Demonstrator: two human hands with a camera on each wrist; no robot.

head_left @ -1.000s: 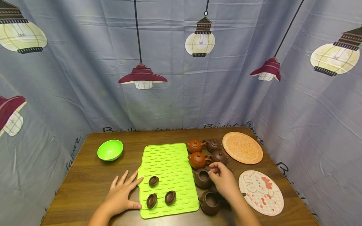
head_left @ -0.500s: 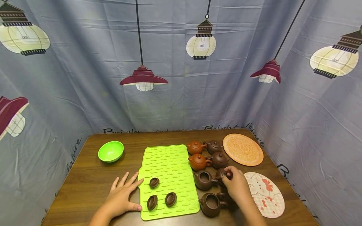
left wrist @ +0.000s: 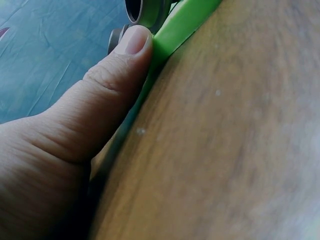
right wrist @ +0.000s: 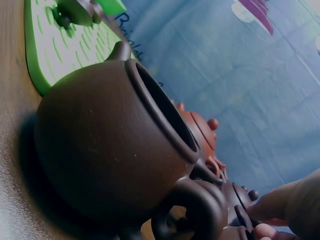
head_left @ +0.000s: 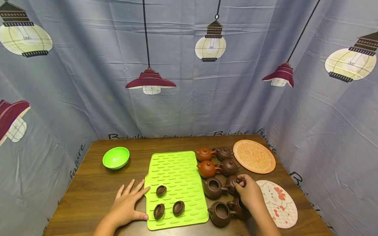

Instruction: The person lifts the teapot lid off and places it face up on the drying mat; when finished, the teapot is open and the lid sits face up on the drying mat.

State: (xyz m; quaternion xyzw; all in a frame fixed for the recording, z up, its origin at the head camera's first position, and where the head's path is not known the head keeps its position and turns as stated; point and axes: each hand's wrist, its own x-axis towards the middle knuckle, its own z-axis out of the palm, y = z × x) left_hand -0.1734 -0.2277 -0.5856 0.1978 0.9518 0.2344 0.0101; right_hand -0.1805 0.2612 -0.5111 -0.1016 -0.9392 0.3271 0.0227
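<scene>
My left hand [head_left: 127, 205] lies with spread fingers on the table at the left edge of a green ridged mat [head_left: 177, 173], its thumb [left wrist: 120, 70] at the mat's near corner. On the mat sit three dark brown lids, including an upper lid [head_left: 161, 190]. My right hand [head_left: 251, 193] pinches a dark teapot lid [head_left: 241, 181] at a dark brown teapot [head_left: 231, 184], partly hiding both. To its left stands a lidless teapot [head_left: 212, 188]. Nearer is another lidless teapot [head_left: 219, 214], large in the right wrist view, beside a further brown pot [head_left: 240, 209] overlapped by the right arm.
Two orange-brown teapots, one at the front [head_left: 207, 168], and two lidded dark ones, one here [head_left: 229, 167], stand farther back. An orange round placemat [head_left: 254, 156] and a rabbit placemat [head_left: 280, 203] lie at the right. A green bowl [head_left: 116, 158] stands back left.
My right hand has moved right, from above the lidless teapot to the dark teapot beside it, and its fingers have closed on the lid there. My left hand has stayed in place.
</scene>
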